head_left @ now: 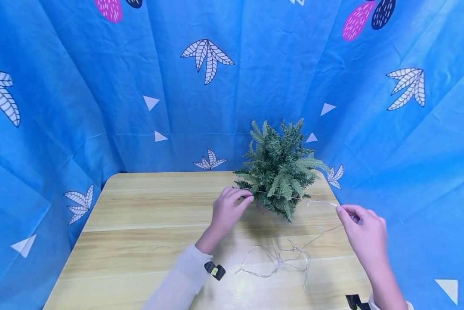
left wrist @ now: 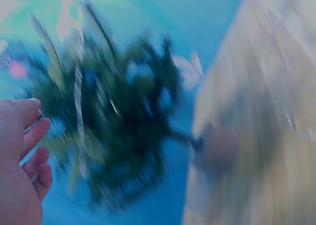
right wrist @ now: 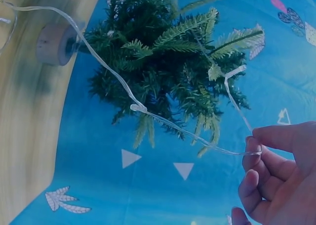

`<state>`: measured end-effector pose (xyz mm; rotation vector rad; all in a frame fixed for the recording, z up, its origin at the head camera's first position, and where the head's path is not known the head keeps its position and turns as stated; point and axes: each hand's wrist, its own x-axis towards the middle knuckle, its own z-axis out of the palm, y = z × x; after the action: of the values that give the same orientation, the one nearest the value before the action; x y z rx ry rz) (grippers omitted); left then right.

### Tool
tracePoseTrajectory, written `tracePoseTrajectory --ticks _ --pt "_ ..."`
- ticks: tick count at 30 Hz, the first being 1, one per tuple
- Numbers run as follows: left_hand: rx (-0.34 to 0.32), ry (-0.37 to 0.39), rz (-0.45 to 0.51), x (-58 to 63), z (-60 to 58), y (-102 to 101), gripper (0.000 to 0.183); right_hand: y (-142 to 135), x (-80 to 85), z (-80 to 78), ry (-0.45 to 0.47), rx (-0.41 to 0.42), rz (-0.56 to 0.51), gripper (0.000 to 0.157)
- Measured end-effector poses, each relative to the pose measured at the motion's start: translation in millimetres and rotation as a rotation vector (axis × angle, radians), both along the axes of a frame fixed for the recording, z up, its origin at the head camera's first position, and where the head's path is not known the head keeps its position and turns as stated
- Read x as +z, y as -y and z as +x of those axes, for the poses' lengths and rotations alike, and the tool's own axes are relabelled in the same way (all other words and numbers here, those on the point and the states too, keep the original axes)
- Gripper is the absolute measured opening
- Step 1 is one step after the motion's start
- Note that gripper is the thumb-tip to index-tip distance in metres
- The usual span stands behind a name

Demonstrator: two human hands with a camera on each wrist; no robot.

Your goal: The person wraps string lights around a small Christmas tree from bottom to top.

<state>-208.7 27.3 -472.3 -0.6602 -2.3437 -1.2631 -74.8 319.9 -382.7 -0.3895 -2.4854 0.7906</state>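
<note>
A small artificial Christmas tree [head_left: 280, 170] with green needled branches stands on a round wooden base [right wrist: 53, 44]. A clear string of lights [right wrist: 182, 130], with small bulbs along its wire, runs across the tree's lower front between the hands. My right hand [head_left: 365, 230] pinches the wire between thumb and forefinger, to the right of the tree. At the tree's lower left, my left hand [head_left: 230, 209] has thumb and fingertip brought together on the strand's other side. The left wrist view is blurred, with the left hand [left wrist: 22, 151] beside the branches.
The loose rest of the string lies in tangled loops on the wooden table [head_left: 146, 224], in front of the tree. A blue patterned curtain [head_left: 201, 107] hangs close behind the table and along both sides.
</note>
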Motion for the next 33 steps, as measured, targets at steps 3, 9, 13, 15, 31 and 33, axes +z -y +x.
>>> tracePoseTrajectory --ticks 3,9,13,15,31,33 --pt "-0.094 -0.077 0.071 17.4 18.4 -16 0.013 0 2.4 0.4 0.011 -0.001 -0.001 0.030" --pt "-0.287 -0.163 0.120 51.2 42.9 -58 0.012 1 4.5 1.8 0.026 -0.006 -0.002 0.031" --pt "-0.358 -0.146 0.097 63.4 51.3 -86 0.015 3 4.8 3.7 0.020 0.003 0.011 0.031" --pt "-0.377 -0.117 0.078 68.4 55.5 -98 0.018 4 4.5 4.9 0.011 0.009 0.021 0.030" --pt "-0.320 -0.021 0.013 65.2 60.4 -148 0.021 5 13.9 6.5 -0.052 0.127 0.040 0.026" --pt "-0.315 -0.001 0.035 63.1 60.5 -150 0.020 2 15.9 5.7 -0.040 0.146 0.057 0.025"
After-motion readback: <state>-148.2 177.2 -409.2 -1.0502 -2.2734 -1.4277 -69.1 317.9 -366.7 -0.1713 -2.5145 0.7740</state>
